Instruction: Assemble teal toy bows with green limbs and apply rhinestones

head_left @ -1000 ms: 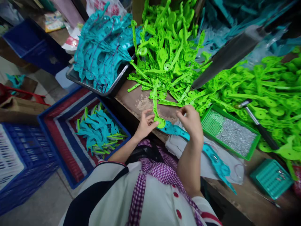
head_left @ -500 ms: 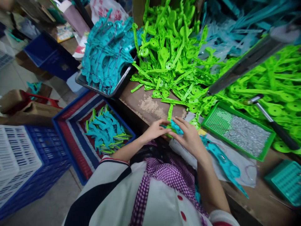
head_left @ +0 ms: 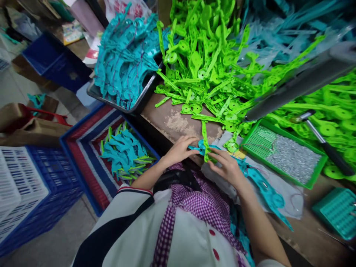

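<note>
My left hand [head_left: 179, 149] and my right hand [head_left: 226, 167] meet at the near edge of the wooden table [head_left: 178, 122]. Together they pinch a green plastic strip [head_left: 205, 142] laid against a teal plastic piece [head_left: 251, 178] that runs off to the right over a white sheet. Both hands have their fingers closed on the joined parts. Just beyond them lies a large heap of green pieces [head_left: 217, 63].
A metal tray of teal pieces [head_left: 125, 59] sits at the table's left end. Below it a blue crate [head_left: 83, 152] holds joined teal and green parts. A green tray of small metal bits [head_left: 280, 152], a hammer [head_left: 322, 141] and a small teal box [head_left: 336, 211] lie right.
The hands drew the green strip and the teal piece together and nearer to my body. The strip now stands upright between the fingers.
</note>
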Action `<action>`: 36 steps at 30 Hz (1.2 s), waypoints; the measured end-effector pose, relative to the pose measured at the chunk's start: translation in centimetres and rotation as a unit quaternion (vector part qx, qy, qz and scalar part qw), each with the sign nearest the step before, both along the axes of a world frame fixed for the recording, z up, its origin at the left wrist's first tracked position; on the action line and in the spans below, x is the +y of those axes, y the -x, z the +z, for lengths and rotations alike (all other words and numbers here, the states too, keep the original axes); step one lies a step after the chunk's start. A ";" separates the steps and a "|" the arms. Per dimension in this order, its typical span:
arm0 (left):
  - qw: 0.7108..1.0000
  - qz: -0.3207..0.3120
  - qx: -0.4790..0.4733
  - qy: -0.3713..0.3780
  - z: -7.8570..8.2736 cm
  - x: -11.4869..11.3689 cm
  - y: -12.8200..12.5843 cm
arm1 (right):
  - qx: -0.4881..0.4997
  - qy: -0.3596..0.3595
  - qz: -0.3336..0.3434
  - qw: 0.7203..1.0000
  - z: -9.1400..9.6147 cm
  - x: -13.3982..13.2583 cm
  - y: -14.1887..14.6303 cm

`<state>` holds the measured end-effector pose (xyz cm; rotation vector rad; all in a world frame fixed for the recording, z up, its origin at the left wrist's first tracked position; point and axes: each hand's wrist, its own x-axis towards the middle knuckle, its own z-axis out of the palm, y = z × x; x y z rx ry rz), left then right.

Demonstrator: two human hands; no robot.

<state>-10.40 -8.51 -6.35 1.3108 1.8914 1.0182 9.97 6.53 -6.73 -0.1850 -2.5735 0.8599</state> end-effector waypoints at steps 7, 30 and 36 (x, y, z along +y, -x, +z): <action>0.992 -0.058 0.112 -0.005 -2.7 -0.1 0.5 | -0.007 0.014 0.038 0.999 -0.1 2.9 3.2; 0.999 -0.002 0.035 -0.023 -3.7 -0.1 1.1 | -0.145 0.141 0.075 0.976 -0.6 3.3 5.2; 0.998 0.056 0.034 -0.010 -3.8 -0.2 0.8 | -0.156 0.141 0.002 0.978 -1.0 2.1 4.9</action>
